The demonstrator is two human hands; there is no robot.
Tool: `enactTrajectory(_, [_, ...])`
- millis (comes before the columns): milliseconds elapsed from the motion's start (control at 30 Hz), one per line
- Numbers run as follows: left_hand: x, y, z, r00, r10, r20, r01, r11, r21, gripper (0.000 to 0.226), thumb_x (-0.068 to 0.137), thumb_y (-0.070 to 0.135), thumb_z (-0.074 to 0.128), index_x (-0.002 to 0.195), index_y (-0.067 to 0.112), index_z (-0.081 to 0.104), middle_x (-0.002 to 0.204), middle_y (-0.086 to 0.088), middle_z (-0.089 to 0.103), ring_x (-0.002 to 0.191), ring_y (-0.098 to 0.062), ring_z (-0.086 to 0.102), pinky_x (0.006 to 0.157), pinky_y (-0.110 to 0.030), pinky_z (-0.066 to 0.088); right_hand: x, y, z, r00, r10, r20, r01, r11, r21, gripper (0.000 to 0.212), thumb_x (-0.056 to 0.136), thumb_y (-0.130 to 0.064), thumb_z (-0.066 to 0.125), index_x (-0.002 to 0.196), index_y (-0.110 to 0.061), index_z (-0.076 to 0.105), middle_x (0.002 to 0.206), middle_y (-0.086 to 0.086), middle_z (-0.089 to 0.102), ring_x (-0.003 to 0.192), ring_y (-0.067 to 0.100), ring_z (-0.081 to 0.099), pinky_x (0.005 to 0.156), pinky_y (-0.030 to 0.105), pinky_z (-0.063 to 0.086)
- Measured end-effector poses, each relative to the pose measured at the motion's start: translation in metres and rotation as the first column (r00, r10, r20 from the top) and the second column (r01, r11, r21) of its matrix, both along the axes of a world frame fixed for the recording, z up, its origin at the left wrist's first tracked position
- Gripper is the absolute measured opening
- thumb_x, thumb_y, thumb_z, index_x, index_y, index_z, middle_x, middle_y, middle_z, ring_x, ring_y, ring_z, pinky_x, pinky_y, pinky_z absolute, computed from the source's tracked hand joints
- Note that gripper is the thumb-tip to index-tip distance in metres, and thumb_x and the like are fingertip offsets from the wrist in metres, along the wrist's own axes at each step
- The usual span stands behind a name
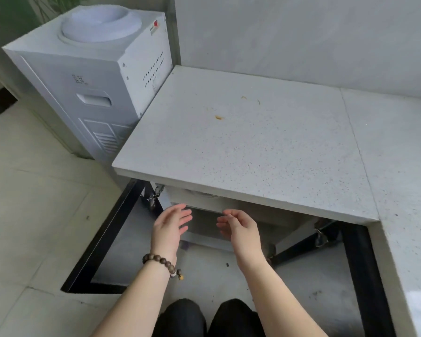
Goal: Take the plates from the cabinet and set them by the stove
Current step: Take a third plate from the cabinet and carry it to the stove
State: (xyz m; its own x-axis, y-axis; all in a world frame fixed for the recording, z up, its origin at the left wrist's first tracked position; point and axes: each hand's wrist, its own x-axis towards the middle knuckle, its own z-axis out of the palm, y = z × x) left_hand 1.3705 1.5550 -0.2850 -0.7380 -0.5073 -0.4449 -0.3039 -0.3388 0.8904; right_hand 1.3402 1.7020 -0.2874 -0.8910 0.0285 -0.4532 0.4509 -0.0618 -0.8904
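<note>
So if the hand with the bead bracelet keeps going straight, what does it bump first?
Probably the pale shelf edge just under the countertop. The left hand points up and forward at it with open fingers, though depth is hard to judge here.

Your one head camera is looking forward and down from above, sitting close over your hands. It is facing the gray countertop (248,142) and the open cabinet (229,215) under its front edge.
</note>
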Motion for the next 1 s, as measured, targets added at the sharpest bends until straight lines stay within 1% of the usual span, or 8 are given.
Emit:
enactTrajectory(167, [-0.029, -0.009, -0.077, 0.998, 0.003, -0.061, -0.002, 1.0, 0.014, 0.024, 0.098, 0.005, 0.043, 0.098, 0.013, 0.066, 0.098, -0.009, 0.072, 0.094, -0.021, 0.069, 0.086, -0.035, 0.053, -0.028, -0.008, -0.082, 0.999, -0.023, -0.048, 0.023, 1.0, -0.018, 0.018, 0.096, -0.004, 0.048, 0.099, -0.001, 0.065, 0.083, 0.01, 0.07, 0.08, 0.024, 0.067, 0.082, 0.041, 0.055])
enactTrajectory(333, [-0.051, -0.014, -0.147, 0.994, 0.01, -0.106, -0.007, 1.0, 0.029, 0.024, 0.1, 0.007, 0.043, 0.111, 0.004, 0.064, 0.106, -0.016, 0.07, 0.101, -0.026, 0.068, 0.091, -0.039, 0.052, -0.051, -0.014, -0.157, 0.993, -0.022, -0.115, 0.019, 0.999, -0.027, 0.02, 0.096, -0.004, 0.047, 0.092, -0.01, 0.066, 0.083, 0.009, 0.072, 0.08, 0.022, 0.069, 0.082, 0.041, 0.056])
enactTrajectory(533, [-0.082, -0.013, -0.215, 0.987, 0.006, -0.162, -0.001, 1.0, 0.028, 0.022, 0.099, 0.007, 0.045, 0.106, 0.008, 0.066, 0.103, -0.014, 0.071, 0.099, -0.026, 0.068, 0.09, -0.039, 0.052, -0.079, -0.009, -0.225, 0.985, -0.044, -0.165, 0.037, 0.998, -0.047, 0.022, 0.097, -0.002, 0.045, 0.094, -0.009, 0.066, 0.09, 0.017, 0.07, 0.083, 0.026, 0.068, 0.082, 0.041, 0.055])
enactTrajectory(667, [-0.115, -0.021, -0.247, 0.978, 0.011, -0.208, -0.021, 0.999, -0.049, 0.022, 0.097, 0.007, 0.049, 0.096, 0.017, 0.068, 0.105, -0.007, 0.072, 0.098, -0.019, 0.068, 0.085, -0.034, 0.054, -0.107, -0.01, -0.247, 0.977, -0.047, -0.21, 0.041, 0.999, -0.036, 0.02, 0.098, -0.004, 0.047, 0.097, -0.005, 0.067, 0.087, 0.01, 0.069, 0.085, 0.021, 0.067, 0.081, 0.032, 0.055])
enactTrajectory(767, [-0.143, -0.034, -0.262, 0.979, 0.051, -0.199, -0.073, 0.992, -0.101, 0.018, 0.094, 0.01, 0.056, 0.105, 0.019, 0.068, 0.112, 0.0, 0.067, 0.101, -0.01, 0.064, 0.083, -0.027, 0.054, -0.133, -0.012, -0.249, 0.963, -0.047, -0.267, 0.055, 0.998, 0.021, 0.016, 0.096, -0.006, 0.053, 0.103, -0.008, 0.067, 0.1, 0.007, 0.071, 0.096, 0.018, 0.066, 0.092, 0.031, 0.05])
enactTrajectory(833, [-0.162, -0.04, -0.266, 0.982, 0.079, -0.17, -0.099, 0.988, -0.115, 0.027, 0.092, 0.011, 0.06, 0.118, 0.014, 0.063, 0.116, -0.001, 0.065, 0.106, -0.013, 0.062, 0.093, -0.032, 0.052, -0.151, -0.013, -0.249, 0.953, -0.03, -0.302, 0.067, 0.992, 0.111, 0.018, 0.094, -0.007, 0.055, 0.108, -0.01, 0.066, 0.106, 0.004, 0.069, 0.101, 0.017, 0.063, 0.095, 0.031, 0.047])
enactTrajectory(900, [-0.18, -0.044, -0.265, 0.988, 0.079, -0.136, -0.094, 0.99, -0.106, 0.035, 0.091, 0.01, 0.062, 0.125, 0.009, 0.058, 0.12, -0.006, 0.064, 0.111, -0.019, 0.061, 0.102, -0.038, 0.048, -0.167, -0.014, -0.247, 0.948, -0.021, -0.318, 0.079, 0.982, 0.172, 0.024, 0.093, -0.007, 0.057, 0.116, -0.012, 0.063, 0.111, 0.001, 0.065, 0.104, 0.016, 0.06, 0.094, 0.029, 0.046])
enactTrajectory(1000, [-0.199, -0.048, -0.265, 0.994, 0.057, -0.096, -0.068, 0.991, -0.112, 0.033, 0.09, 0.009, 0.061, 0.123, 0.008, 0.06, 0.118, -0.01, 0.067, 0.108, -0.023, 0.063, 0.1, -0.04, 0.049, -0.188, -0.015, -0.247, 0.941, 0.016, -0.337, 0.067, 0.97, 0.234, 0.035, 0.092, -0.012, 0.061, 0.127, -0.01, 0.058, 0.111, -0.004, 0.059, 0.104, 0.01, 0.054, 0.087, 0.024, 0.04])
